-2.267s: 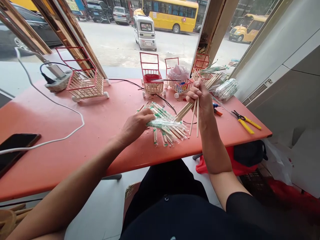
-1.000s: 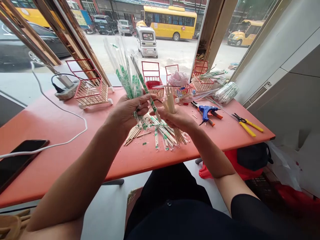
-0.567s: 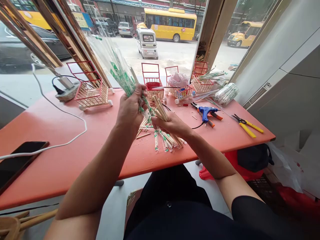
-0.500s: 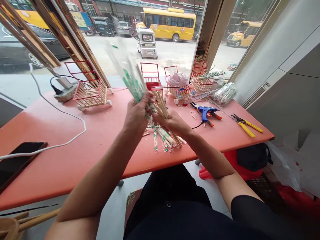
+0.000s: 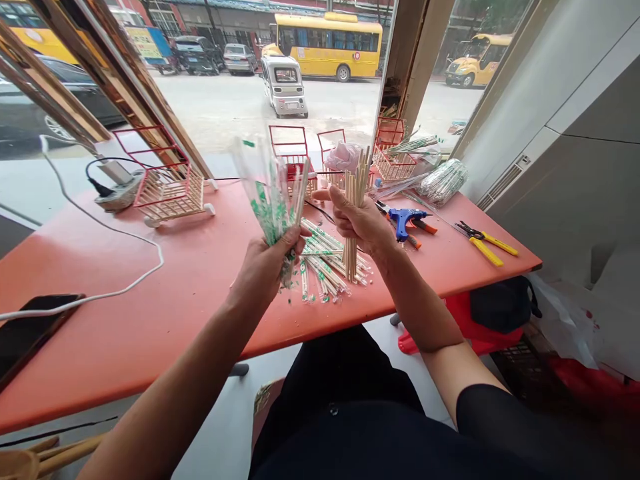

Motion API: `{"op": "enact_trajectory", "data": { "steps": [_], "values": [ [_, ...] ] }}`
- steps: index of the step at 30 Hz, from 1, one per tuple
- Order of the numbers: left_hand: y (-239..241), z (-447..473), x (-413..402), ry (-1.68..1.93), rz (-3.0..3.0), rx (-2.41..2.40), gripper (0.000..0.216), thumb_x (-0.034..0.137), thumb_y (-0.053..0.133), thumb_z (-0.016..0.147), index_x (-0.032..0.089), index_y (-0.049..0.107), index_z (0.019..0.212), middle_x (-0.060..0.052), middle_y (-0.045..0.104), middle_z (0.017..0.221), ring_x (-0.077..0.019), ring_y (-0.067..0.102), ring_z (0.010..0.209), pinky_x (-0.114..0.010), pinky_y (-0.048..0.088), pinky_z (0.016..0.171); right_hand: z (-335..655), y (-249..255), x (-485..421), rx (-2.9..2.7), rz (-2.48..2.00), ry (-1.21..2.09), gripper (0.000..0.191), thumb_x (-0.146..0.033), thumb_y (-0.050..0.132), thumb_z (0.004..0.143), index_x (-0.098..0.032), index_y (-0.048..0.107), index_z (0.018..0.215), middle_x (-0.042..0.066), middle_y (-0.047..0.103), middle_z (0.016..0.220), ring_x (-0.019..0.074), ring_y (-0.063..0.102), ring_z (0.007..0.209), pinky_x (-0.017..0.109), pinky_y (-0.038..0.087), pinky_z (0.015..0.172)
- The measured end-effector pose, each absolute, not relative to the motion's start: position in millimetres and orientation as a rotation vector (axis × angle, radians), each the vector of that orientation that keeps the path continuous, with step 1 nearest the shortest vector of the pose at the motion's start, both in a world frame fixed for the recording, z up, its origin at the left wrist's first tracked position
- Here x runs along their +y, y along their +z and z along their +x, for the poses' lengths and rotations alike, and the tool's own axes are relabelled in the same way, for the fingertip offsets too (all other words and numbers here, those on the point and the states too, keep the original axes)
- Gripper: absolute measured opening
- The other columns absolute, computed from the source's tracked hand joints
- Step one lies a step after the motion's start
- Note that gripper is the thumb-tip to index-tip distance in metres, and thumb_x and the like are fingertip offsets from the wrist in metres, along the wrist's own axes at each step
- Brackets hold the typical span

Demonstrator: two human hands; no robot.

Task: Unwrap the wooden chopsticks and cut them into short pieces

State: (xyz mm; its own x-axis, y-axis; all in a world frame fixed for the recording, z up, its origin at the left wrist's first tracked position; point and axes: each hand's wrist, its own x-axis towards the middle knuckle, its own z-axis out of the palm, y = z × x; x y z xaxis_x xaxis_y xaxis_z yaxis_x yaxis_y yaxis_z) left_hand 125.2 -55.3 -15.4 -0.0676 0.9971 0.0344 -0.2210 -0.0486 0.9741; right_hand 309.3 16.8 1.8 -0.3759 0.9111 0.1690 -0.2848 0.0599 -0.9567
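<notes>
My left hand is closed around a bunch of clear chopstick wrappers printed in green, which fan out upward. At least one bare stick shows among them. In my right hand is an upright bundle of bare wooden chopsticks, gripped by the curled fingers, while the index finger points out to the left. The hands are apart. Below and between them, a pile of wrapped chopsticks lies on the table, partly hidden by the bundle.
The red tabletop carries small stick-built carts, a blue glue gun, yellow-handled pliers and a bundle of wrapped sticks. A white cable crosses the left side, over a phone.
My hands have moved apart, the right one going right with the bare chopsticks. The wrappers in my left hand stand more upright and lower, and more of the pile shows.
</notes>
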Motion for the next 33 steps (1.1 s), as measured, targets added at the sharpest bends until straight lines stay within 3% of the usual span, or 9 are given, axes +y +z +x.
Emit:
{"op": "enact_trajectory", "data": {
  "steps": [3, 7, 12, 19, 25, 29, 33],
  "values": [
    [-25, 129, -67, 1.24, 1.268, 1.139, 0.033, 0.046, 0.081, 0.093, 0.015, 0.078, 0.083, 0.002, 0.052, 0.064, -0.0086, 0.041, 0.049, -0.022, 0.03, 0.042, 306, 5, 16, -1.245, -0.746, 1.511, 0.051, -0.053, 0.086, 0.098, -0.023, 0.052, 0.076, -0.014, 0.023, 0.057, 0.0046, 0.012, 0.048, 0.024, 0.009, 0.041],
    [-28, 130, -71, 1.106, 1.314, 1.143, 0.036, 0.05, 0.077, 0.096, 0.016, 0.075, 0.084, 0.002, 0.052, 0.062, -0.0094, 0.044, 0.049, -0.021, 0.031, 0.042, 304, 5, 14, -1.203, -0.777, 1.471, 0.062, -0.044, 0.088, 0.098, -0.024, 0.038, 0.068, -0.014, 0.025, 0.054, 0.0029, 0.012, 0.047, 0.021, 0.01, 0.04],
    [-26, 122, -74, 1.092, 1.238, 1.105, 0.032, 0.046, 0.083, 0.087, 0.017, 0.071, 0.08, 0.005, 0.044, 0.059, -0.0075, 0.036, 0.045, -0.021, 0.027, 0.041, 299, 2, 13, -1.091, -0.752, 1.363, 0.051, -0.041, 0.082, 0.103, -0.022, 0.048, 0.071, -0.013, 0.023, 0.056, 0.0041, 0.014, 0.046, 0.021, 0.012, 0.041],
    [-39, 75, -97, 1.025, 1.3, 1.271, 0.035, 0.052, 0.08, 0.09, 0.019, 0.072, 0.081, 0.006, 0.04, 0.057, -0.0089, 0.033, 0.046, -0.021, 0.025, 0.041, 339, 12, 41, -0.844, -0.732, 1.101, 0.036, -0.045, 0.066, 0.111, -0.022, 0.063, 0.083, -0.011, 0.022, 0.06, 0.009, 0.017, 0.05, 0.025, 0.02, 0.044],
    [-37, 65, -75, 1.146, 1.44, 1.473, 0.052, 0.058, 0.076, 0.089, 0.023, 0.053, 0.058, 0.001, 0.043, 0.055, -0.0127, 0.036, 0.05, -0.026, 0.027, 0.047, 357, 17, 54, -0.847, -0.813, 1.134, 0.048, -0.055, 0.07, 0.106, -0.025, 0.045, 0.078, -0.007, 0.035, 0.064, 0.01, 0.036, 0.053, 0.026, 0.026, 0.046],
    [-35, 80, -44, 1.024, 1.874, 1.618, 0.046, 0.045, 0.069, 0.091, 0.024, 0.049, 0.055, 0.001, 0.039, 0.051, -0.016, 0.037, 0.054, -0.029, 0.028, 0.056, 343, 17, 45, -0.987, -0.854, 1.224, 0.054, -0.062, 0.076, 0.102, -0.026, 0.041, 0.081, -0.007, 0.037, 0.066, 0.0097, 0.044, 0.056, 0.026, 0.03, 0.047],
    [-46, 89, -27, 0.729, 2.122, 1.772, 0.03, 0.026, 0.074, 0.081, 0.024, 0.053, 0.06, -0.004, 0.062, 0.066, -0.0207, 0.047, 0.062, -0.031, 0.028, 0.061, 342, 15, 45, -0.989, -0.823, 1.341, 0.055, -0.067, 0.077, 0.1, -0.027, 0.043, 0.086, -0.011, 0.027, 0.063, 0.0088, 0.039, 0.052, 0.026, 0.031, 0.047]
  ]
}}
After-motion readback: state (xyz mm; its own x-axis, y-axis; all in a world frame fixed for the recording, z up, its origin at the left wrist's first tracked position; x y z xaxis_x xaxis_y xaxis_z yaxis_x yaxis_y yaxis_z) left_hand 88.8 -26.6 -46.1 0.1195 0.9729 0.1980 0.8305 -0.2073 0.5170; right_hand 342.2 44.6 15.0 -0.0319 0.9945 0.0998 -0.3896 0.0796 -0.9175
